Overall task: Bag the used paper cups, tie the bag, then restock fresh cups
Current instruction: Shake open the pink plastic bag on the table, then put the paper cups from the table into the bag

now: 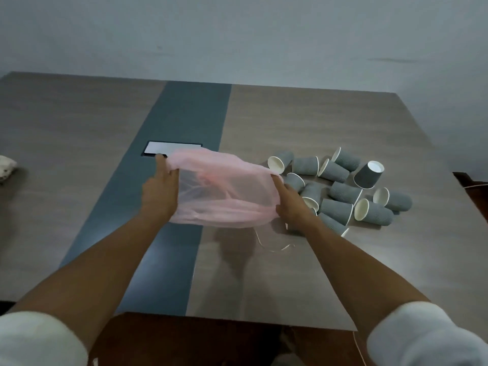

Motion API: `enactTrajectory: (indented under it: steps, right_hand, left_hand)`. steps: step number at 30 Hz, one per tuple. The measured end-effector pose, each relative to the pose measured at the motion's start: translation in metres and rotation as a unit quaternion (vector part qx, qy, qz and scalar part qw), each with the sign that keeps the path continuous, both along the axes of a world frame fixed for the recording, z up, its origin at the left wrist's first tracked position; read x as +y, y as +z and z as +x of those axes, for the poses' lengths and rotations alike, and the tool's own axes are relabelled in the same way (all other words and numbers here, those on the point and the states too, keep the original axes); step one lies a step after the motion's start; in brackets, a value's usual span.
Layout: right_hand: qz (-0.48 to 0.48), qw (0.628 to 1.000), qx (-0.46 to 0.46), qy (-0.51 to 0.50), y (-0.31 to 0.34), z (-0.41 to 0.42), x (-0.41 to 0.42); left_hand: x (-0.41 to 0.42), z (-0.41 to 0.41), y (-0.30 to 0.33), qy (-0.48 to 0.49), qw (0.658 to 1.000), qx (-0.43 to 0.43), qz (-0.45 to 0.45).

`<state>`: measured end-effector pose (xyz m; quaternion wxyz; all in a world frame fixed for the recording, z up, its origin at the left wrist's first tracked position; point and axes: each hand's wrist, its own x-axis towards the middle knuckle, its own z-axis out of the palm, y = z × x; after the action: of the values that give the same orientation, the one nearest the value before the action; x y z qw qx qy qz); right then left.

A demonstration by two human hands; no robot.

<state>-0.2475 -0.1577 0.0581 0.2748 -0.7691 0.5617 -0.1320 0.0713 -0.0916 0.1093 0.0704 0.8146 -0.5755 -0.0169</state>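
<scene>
A thin pink plastic bag (224, 188) is stretched open above the table between both hands. My left hand (159, 188) grips its left rim and my right hand (290, 204) grips its right rim. I cannot make out any cups inside the bag. Several grey paper cups (340, 186) with white insides lie scattered on the table just right of my right hand, most on their sides. One cup (368, 174) stands upside down. A thin pale string (272, 244) lies on the table below the bag.
The wooden table (290, 281) has a dark blue-grey strip (179, 122) down its middle. A phone (169, 149) lies on the strip behind the bag. A crumpled pale object (6, 167) sits at the left edge. The wall stands behind the table.
</scene>
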Motion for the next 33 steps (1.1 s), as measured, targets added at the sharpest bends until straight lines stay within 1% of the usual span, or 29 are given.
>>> enactTrajectory:
  steps: [2,3,5,6,8,9,10,12,13,14,15,17,19,22,23,25,27,28,30,32,33]
  right_hand:
    - [-0.001,1.000,-0.017,0.014,-0.005,0.001,-0.028]
    - [-0.001,0.999,-0.019,0.036,-0.007,0.000,-0.042]
    - [-0.008,0.997,-0.025,0.077,-0.008,-0.001,-0.064]
    - [-0.010,0.996,-0.045,0.070,-0.006,-0.004,-0.073]
    - [-0.014,0.994,-0.108,-0.007,-0.002,-0.014,-0.091]
    - [-0.011,0.992,-0.115,-0.050,-0.004,-0.023,-0.101]
    - [-0.006,0.993,-0.083,-0.088,-0.007,-0.033,-0.112]
    - [0.020,0.991,0.075,-0.113,-0.022,-0.055,-0.136]
    - [0.041,0.981,0.159,-0.102,-0.031,-0.065,-0.144]
    - [0.072,0.971,0.207,-0.094,-0.039,-0.071,-0.148]
    - [0.096,0.967,0.221,-0.084,-0.046,-0.074,-0.150]
    - [0.111,0.975,0.184,-0.062,-0.053,-0.077,-0.151]
    - [0.105,0.987,0.109,-0.053,-0.048,-0.077,-0.153]
    - [0.076,0.994,-0.046,-0.065,-0.028,-0.079,-0.159]
    - [0.064,0.988,-0.116,-0.076,-0.020,-0.078,-0.160]
    - [0.045,0.967,-0.236,-0.080,-0.004,-0.073,-0.160]
    - [0.069,0.947,-0.310,-0.047,0.002,-0.059,-0.152]
    - [0.092,0.943,-0.319,-0.018,0.000,-0.049,-0.144]
    - [0.117,0.944,-0.306,0.031,-0.016,-0.025,-0.124]
    - [0.101,0.956,-0.271,0.051,-0.037,-0.002,-0.107]
    - [0.087,0.967,-0.233,0.058,-0.048,0.006,-0.102]
  left_hand:
    - [-0.011,-0.001,-0.001,0.014,0.999,-0.038,0.005]
    - [-0.017,-0.002,-0.004,0.015,0.997,-0.067,0.029]
    - [-0.027,-0.008,-0.005,0.015,0.996,-0.072,0.045]
    - [-0.032,-0.014,-0.005,0.019,0.996,-0.064,0.054]
    - [-0.041,-0.029,-0.008,0.033,0.996,-0.056,0.067]
    - [-0.044,-0.037,-0.010,0.033,0.994,-0.056,0.082]
    - [-0.048,-0.045,-0.012,0.035,0.993,-0.053,0.104]
    - [-0.053,-0.060,-0.018,0.041,0.989,-0.044,0.136]
    - [-0.055,-0.068,-0.021,0.045,0.987,-0.047,0.149]
    - [-0.056,-0.075,-0.022,0.045,0.986,-0.050,0.150]
    - [-0.057,-0.080,-0.025,0.040,0.987,-0.055,0.144]
    - [-0.060,-0.090,-0.029,0.029,0.990,-0.069,0.123]
    - [-0.065,-0.096,-0.029,0.018,0.990,-0.104,0.098]
    - [-0.075,-0.102,-0.021,-0.005,0.978,-0.186,0.092]
    - [-0.079,-0.103,-0.019,-0.012,0.976,-0.192,0.100]
    - [-0.088,-0.105,-0.014,-0.014,0.979,-0.157,0.125]
    - [-0.096,-0.107,-0.010,-0.014,0.985,-0.107,0.133]
    - [-0.099,-0.108,-0.010,-0.016,0.988,-0.080,0.133]
    - [-0.105,-0.110,-0.009,-0.019,0.991,-0.021,0.134]
    - [-0.112,-0.108,-0.008,-0.016,0.989,0.025,0.141]
    - [-0.116,-0.106,-0.008,-0.014,0.988,0.045,0.148]
